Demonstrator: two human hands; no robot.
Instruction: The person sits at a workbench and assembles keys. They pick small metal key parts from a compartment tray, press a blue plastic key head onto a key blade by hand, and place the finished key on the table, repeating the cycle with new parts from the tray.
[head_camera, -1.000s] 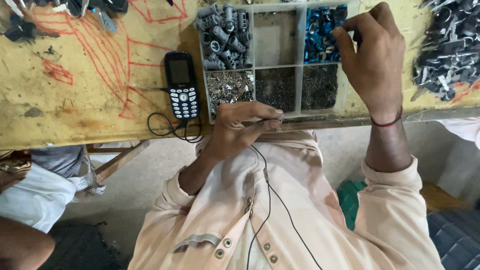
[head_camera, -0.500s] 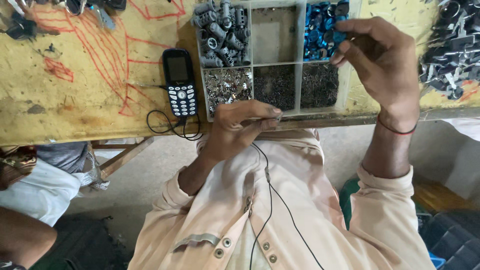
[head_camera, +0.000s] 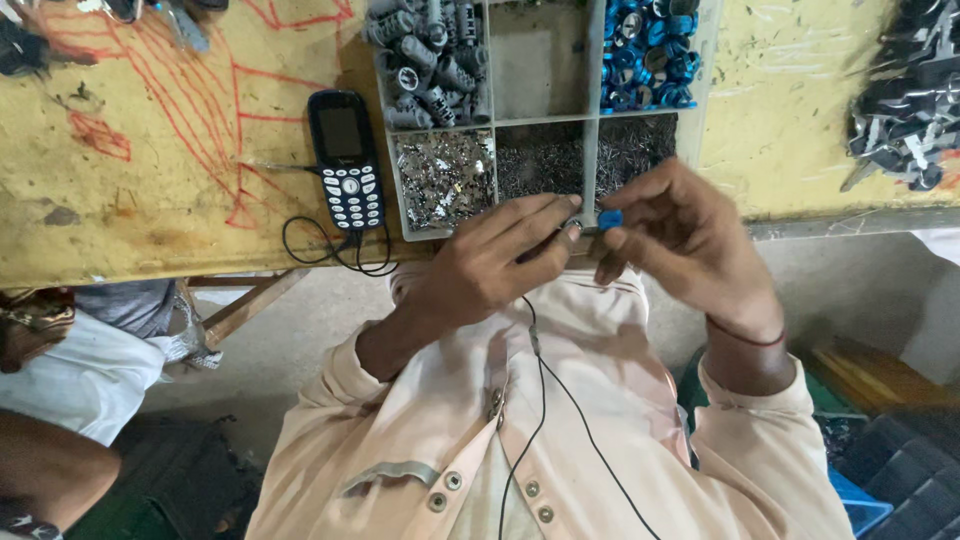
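Observation:
My right hand (head_camera: 680, 240) pinches a small blue cap-like part (head_camera: 610, 217) between thumb and fingers, just in front of the table edge. My left hand (head_camera: 490, 262) is closed around a thin dark metal piece (head_camera: 572, 226), its tip touching the blue part. Both hands meet right below a clear divided parts tray (head_camera: 590, 120). The tray holds grey cylinders (head_camera: 430, 60), blue parts (head_camera: 645, 50), shiny metal bits (head_camera: 445, 180) and dark small pieces (head_camera: 540, 160).
A dark keypad phone (head_camera: 347, 160) lies on the yellow, red-scribbled table (head_camera: 150, 170), its black cable looping off the edge. A pile of dark metal parts (head_camera: 910, 100) sits at the right. Another person's clothing (head_camera: 60, 370) shows at lower left.
My right hand came down from the blue compartment of the tray with a blue part and met my left hand at the table edge.

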